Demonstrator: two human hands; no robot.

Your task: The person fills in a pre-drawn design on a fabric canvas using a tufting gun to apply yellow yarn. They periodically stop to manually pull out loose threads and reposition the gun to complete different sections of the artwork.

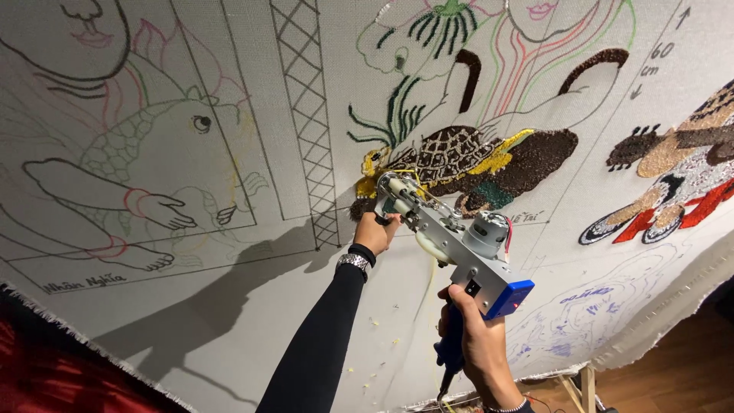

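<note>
Her right hand (480, 344) is wrapped tight round the blue grip of the tufting gun (451, 245); the left hand (376, 231) clamps its front handle. The gun's nose presses the stretched cloth (306, 268) just below the tufted turtle (466, 157).

Brushed-metal tufting gun (451, 245) with glossy blue plastic grip against rough woven cloth (252, 291).
</note>
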